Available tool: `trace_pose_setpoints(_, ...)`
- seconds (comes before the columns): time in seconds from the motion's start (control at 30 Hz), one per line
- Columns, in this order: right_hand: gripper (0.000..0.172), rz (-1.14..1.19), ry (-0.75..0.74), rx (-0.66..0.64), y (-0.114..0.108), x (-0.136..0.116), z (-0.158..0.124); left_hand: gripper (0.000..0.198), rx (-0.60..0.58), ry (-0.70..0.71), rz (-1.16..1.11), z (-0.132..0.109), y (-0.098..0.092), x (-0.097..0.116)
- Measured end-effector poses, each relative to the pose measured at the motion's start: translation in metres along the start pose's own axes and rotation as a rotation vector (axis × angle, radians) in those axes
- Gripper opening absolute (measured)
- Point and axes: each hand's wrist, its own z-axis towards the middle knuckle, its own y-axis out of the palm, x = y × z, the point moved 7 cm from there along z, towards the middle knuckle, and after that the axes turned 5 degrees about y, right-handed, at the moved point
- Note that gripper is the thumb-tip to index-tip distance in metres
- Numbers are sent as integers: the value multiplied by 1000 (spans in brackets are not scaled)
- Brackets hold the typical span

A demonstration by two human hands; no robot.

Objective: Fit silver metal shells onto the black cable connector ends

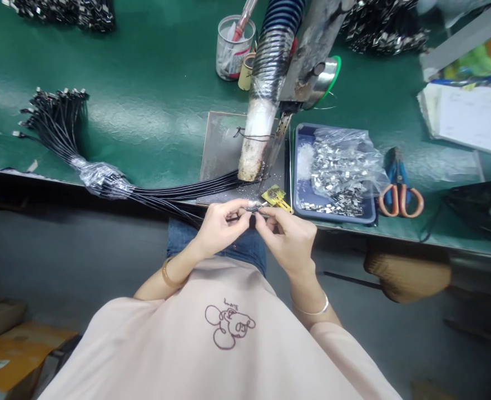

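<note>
My left hand (221, 225) and my right hand (287, 238) meet just below the bench edge, fingers pinched together. Between them is the end of a black cable with a small silver metal connector shell (257, 207). The left hand pinches the cable end; the right hand's fingertips close on the metal shell. A bundle of black cables (174, 195) runs from my hands leftward to a plastic-wrapped part (99, 178) and fans out into loose connector ends (55, 114). A blue tray (297, 166) of small silver metal shells in a clear bag (343, 166) sits just right of my hands.
A ribbed hose with a taped nozzle (266, 94) hangs over a grey plate (220, 144). A small yellow part (275, 195) lies by the tray. Orange-handled pliers (399, 191), a plastic cup (233, 47), papers (466, 116) and piles of finished cables (385, 30) are around.
</note>
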Motion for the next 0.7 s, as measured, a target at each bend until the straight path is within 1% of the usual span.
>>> trace_pose_setpoints(0.1, 11, 26, 29, 8, 0, 1, -1, 22, 8, 11, 0, 0, 0, 0)
trace_pose_setpoints(0.2, 11, 134, 150, 44, -5, 10, -1, 19, 60, 32, -9, 1, -2, 1)
trace_pose_setpoints(0.3, 6, 297, 286, 174, -15, 24, -4, 16, 123, 31, -52, 3, -6, 0)
trace_pose_setpoints(0.37, 10, 396, 328, 252, -20, 30, -6, 19, 143, 20, -95, 5, -6, -2)
trace_pose_setpoints(0.43, 11, 425, 351, 256, -18, 34, -7, 21, 153, 13, -126, 8, -6, -4)
trace_pose_setpoints(0.5, 8, 370, 345, 208, -13, 33, -7, 21, 154, 3, -143, 10, -6, -4)
trace_pose_setpoints(0.57, 4, 287, 271, 172, -8, 27, -5, 20, 147, -12, -149, 11, -5, -5)
trace_pose_setpoints(0.63, 8, 236, 167, 157, -3, 20, -2, 20, 141, -27, -139, 13, -5, -5)
trace_pose_setpoints(0.7, 11, 228, 105, 151, 1, 16, 1, 19, 149, -23, -122, 14, -5, -5)
